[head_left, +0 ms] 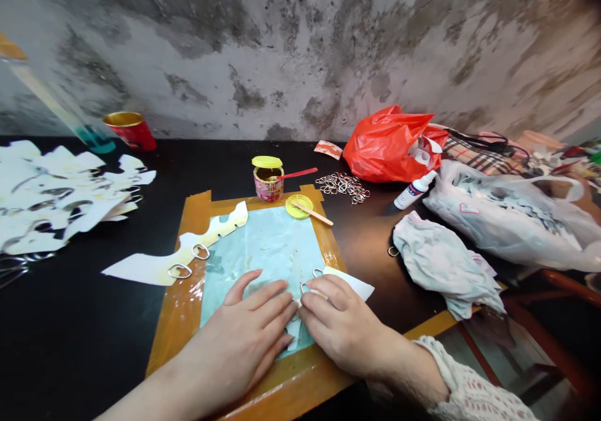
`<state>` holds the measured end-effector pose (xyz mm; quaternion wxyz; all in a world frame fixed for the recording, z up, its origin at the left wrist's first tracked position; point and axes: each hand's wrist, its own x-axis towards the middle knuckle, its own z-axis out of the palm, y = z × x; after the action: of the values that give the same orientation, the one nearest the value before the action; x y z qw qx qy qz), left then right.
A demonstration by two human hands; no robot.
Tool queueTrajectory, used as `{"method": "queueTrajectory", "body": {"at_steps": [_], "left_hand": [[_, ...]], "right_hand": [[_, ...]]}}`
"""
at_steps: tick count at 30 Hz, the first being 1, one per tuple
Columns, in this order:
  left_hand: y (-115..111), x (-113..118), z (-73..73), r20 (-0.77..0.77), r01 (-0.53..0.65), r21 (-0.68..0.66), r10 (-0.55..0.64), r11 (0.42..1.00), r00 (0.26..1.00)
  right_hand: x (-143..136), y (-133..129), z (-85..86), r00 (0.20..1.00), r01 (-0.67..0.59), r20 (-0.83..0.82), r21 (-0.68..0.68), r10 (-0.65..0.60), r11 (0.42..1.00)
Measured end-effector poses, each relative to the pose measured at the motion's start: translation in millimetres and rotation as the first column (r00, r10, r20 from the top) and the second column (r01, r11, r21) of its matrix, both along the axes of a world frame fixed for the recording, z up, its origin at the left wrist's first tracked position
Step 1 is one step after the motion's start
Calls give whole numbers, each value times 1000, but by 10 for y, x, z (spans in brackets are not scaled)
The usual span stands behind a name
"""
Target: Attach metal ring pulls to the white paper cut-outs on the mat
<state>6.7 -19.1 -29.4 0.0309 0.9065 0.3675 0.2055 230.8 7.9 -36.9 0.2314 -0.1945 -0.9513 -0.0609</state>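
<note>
My left hand (253,328) lies with fingers stretched out and thumb apart over the pale blue sheet (256,245), its fingertips on one end of a white cut-out strip (355,283). Curled over the same strip, my right hand (345,321) has its fingers pressed together on it. Metal rings (318,272) show at the strip beside the right fingertips; the fingers hide the strip's middle. To the left, another white cut-out strip (143,267) with yellowish patches carries two metal rings (179,271) and lies partly on the sheet.
Behind the sheet stand an open tub (269,189) with a red stick (300,173) and a yellow lid (295,207) with a wooden stick. Loose rings (342,184), a white bottle (414,190), a cloth (441,255) and bags (389,145) lie right; stacked cut-outs (66,202) left.
</note>
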Motion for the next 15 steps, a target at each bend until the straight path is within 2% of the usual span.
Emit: {"method": "queueTrajectory", "body": {"at_steps": [6,9,15], "left_hand": [[91,-1,17,-46,13,-107,-19,994,999],[139,-15,31,-69,44,-137,-54,990,996],[125,-22,75,-32,41,-155,-47,987,998]], "right_hand": [[-28,34,-23,997,65,-39,-109,-69,992],[11,63,12,994,46,-90,-164,-61,985],[112,33,19,979,69,-155,-353,-131,933]]}}
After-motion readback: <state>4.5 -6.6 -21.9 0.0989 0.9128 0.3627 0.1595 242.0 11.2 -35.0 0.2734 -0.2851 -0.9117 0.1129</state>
